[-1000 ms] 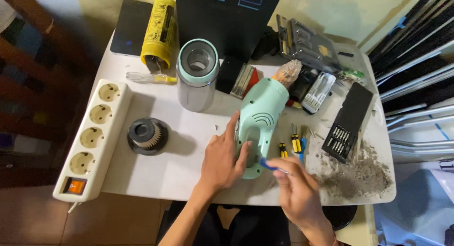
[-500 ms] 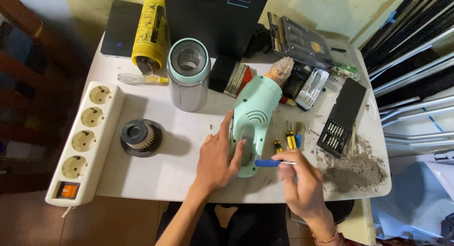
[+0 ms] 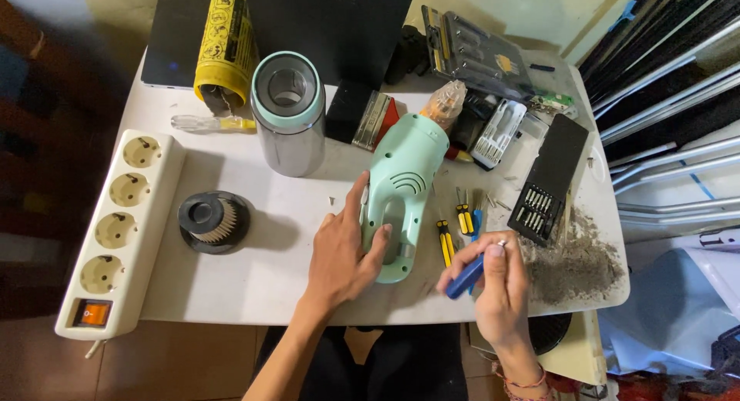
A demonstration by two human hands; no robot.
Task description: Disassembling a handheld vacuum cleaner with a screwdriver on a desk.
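A: Status on the vacuum body [image 3: 402,197]?

B: Mint green housing lies flat on the tabletop [image 3: 262,285], nozzle end pointing away. Left hand [image 3: 343,251] is spread over its handle end, thumb hooked around the grip, pinning it.

A: Right hand?

B: Right hand [image 3: 497,289] is closed around a blue-handled screwdriver [image 3: 465,277]. Half a second ago the tip was in at the lower edge of the housing; now it's pulled off to the right and lifted clear. Tool and housing are apart.

A: So it's off the screw?

B: That's my read. Can't see a screw on the tip, too small to tell. Left hand hasn't shifted, so the body sits where it was.

A: Other parts?

B: Grey dust cup [image 3: 287,112] stands upright behind the housing, black filter [image 3: 213,221] well to the left, next to the white power strip [image 3: 116,231]. Small yellow-handled drivers [image 3: 455,227] just right of the housing, black bit case [image 3: 549,181] beyond them, dust pile [image 3: 574,262] at the right corner.
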